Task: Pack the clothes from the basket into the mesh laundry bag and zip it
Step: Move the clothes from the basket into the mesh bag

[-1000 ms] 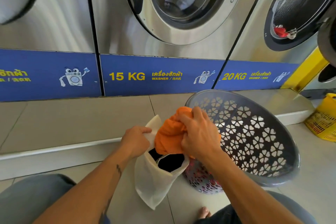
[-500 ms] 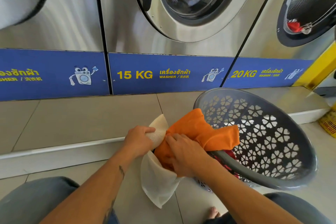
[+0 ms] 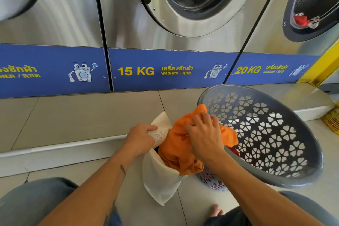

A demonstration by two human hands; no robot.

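With my left hand (image 3: 141, 138) gripping the bag (image 3: 161, 180) open, I'd drive the shirt (image 3: 176, 152) clutched in my right hand (image 3: 205, 139) deep.

Centre: mesh laundry bag (image 3: 161, 180), off-white, fine net weave; garment (image 3: 176, 150) at its mouth, plain orange
Right: basket (image 3: 275, 143), grey, clover-shaped cut-outs all over
Top: washer fronts (image 3: 128, 24), brushed silver
Middle band: panels (image 3: 165, 82), blue, yellow lettering, white cartoon washers
Upper-right drum: cloth (image 3: 300, 20), red
Tiles (image 3: 82, 115): beige
Right edge: crate (image 3: 333, 121), yellow
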